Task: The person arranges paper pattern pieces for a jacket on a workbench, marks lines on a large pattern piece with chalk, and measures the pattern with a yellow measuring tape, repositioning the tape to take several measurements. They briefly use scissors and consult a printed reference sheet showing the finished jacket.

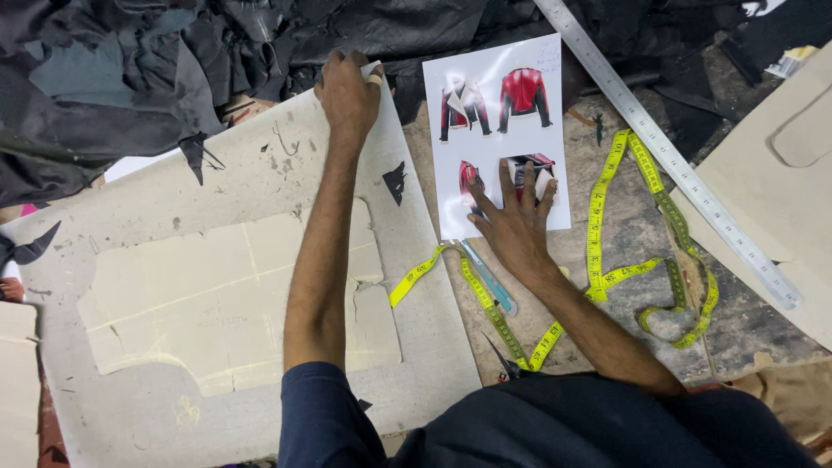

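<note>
1. Left hand [348,94] fingers curled tight over the far edge of the grey pattern board [260,260].
2. Right hand [516,227] fingers splayed flat, pressing the jacket picture sheet [503,130].
3. Long axis of sheet running straight ahead of those fingertips.
4. Just beside the right wrist: yellow tape measure [598,217]; beyond, steel ruler [667,156].

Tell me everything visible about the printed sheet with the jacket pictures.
The printed sheet is a white, glossy-looking paper rectangle lying flat on the worn worktable, slightly tilted. It shows four pictures of red-and-black jackets, two above and two below. The right hand rests palm down on its lower half, fingers spread, partly covering the lower pictures. Its top edge meets dark leather scraps; the steel ruler runs past its top right corner and a yellow tape measure lies to its right.
</note>
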Available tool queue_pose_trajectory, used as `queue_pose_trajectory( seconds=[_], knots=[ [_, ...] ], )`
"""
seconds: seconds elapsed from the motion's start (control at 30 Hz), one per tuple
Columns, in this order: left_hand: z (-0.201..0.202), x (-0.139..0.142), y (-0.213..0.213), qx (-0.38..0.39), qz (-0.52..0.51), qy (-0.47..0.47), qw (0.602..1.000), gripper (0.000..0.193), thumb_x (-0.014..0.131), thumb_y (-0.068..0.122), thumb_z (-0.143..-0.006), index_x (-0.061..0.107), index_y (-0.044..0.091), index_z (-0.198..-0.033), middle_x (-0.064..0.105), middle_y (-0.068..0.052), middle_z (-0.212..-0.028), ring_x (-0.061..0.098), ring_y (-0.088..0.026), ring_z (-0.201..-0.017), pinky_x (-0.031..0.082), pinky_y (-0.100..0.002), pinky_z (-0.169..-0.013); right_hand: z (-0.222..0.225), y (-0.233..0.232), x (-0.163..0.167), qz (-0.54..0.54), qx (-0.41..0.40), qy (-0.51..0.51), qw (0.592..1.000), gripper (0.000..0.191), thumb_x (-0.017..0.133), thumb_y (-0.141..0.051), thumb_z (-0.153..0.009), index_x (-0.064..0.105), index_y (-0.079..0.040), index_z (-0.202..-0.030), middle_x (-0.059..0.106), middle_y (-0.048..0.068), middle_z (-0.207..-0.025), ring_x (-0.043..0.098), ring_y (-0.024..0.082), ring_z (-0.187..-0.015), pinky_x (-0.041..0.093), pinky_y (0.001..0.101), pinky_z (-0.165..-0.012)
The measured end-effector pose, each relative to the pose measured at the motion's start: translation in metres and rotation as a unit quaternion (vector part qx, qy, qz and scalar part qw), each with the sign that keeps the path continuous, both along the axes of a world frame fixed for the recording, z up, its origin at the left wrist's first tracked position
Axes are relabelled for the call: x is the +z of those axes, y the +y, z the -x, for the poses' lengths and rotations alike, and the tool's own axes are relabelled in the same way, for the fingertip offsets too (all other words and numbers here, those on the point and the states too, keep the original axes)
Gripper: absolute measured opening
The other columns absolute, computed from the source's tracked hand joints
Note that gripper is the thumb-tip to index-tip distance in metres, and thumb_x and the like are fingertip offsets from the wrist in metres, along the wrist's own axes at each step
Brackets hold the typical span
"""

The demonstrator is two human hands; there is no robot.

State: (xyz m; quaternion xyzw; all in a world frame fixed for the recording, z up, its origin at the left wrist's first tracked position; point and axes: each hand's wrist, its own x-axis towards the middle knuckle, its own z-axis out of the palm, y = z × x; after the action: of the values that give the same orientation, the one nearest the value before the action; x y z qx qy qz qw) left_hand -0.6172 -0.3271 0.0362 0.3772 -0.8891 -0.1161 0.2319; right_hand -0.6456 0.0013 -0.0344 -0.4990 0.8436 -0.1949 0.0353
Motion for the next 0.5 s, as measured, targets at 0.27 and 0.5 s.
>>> queue_pose_trajectory(
  seconds=[0.27,0.5],
  knots=[
    [0.001,-0.024,0.0,-0.012,0.019,0.004,1.0,0.028,0.075,0.02,-0.088,0.073,0.006,-0.112,0.059,-0.018,-0.127,0.058,-0.036,-0.117,0.04,-0.064,-0.093,-0.015,-0.011,0.0,-0.013,0.026,-0.014,0.999,0.062,0.063,-0.047,-0.096,0.05,-0.028,-0.153,0.02,0.028,-0.166,0.008,0.058,-0.15,-0.003,0.0859,-0.108],
    [0.005,-0.043,-0.011,0.019,0.018,-0.024,0.999,0.024,0.068,0.011,-0.092,0.072,0.007,-0.116,0.059,-0.018,-0.132,0.058,-0.033,-0.122,0.041,-0.062,-0.1,-0.018,-0.014,0.004,-0.001,0.033,-0.014,0.999,0.059,0.064,-0.046,-0.095,0.056,-0.025,-0.149,0.023,0.031,-0.164,0.012,0.06,-0.149,-0.003,0.0861,-0.106]
  ],
)
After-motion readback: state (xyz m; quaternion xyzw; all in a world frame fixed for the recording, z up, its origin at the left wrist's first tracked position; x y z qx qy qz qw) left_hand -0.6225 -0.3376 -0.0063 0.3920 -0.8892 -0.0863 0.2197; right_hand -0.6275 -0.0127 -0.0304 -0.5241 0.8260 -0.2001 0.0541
